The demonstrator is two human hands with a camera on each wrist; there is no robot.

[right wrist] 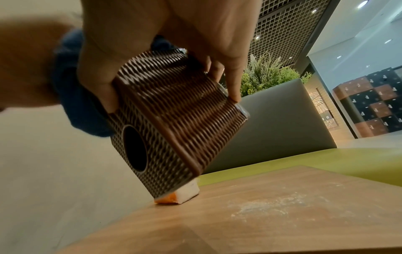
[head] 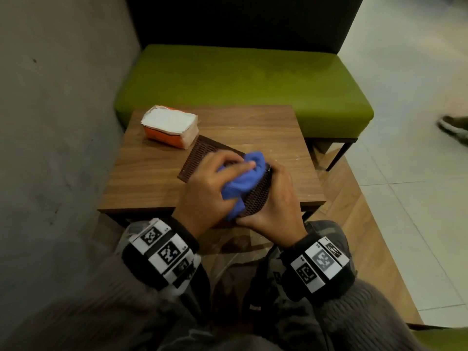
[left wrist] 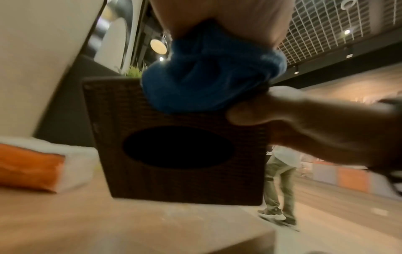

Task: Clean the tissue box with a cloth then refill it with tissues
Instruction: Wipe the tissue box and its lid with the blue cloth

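A brown woven tissue box [head: 258,195] [left wrist: 178,154] [right wrist: 174,120] is held tilted above the near edge of the wooden table [head: 152,178], its oval opening facing down and away from me. My right hand [head: 276,198] [right wrist: 156,56] grips it by its sides. My left hand [head: 210,183] holds a bunched blue cloth [head: 240,182] [left wrist: 202,77] [right wrist: 71,96] pressed against the box's upper face. A flat brown woven panel [head: 200,154] lies on the table behind the hands. An orange pack of white tissues [head: 171,126] [left wrist: 32,170] [right wrist: 180,194] sits at the table's far left.
A green bench seat [head: 240,82] stands beyond the table, with a grey wall [head: 55,110] at the left. White dust [right wrist: 278,204] marks the tabletop. A person [left wrist: 280,180] walks on the tiled floor to the right; their shoe [head: 453,126] shows in the head view.
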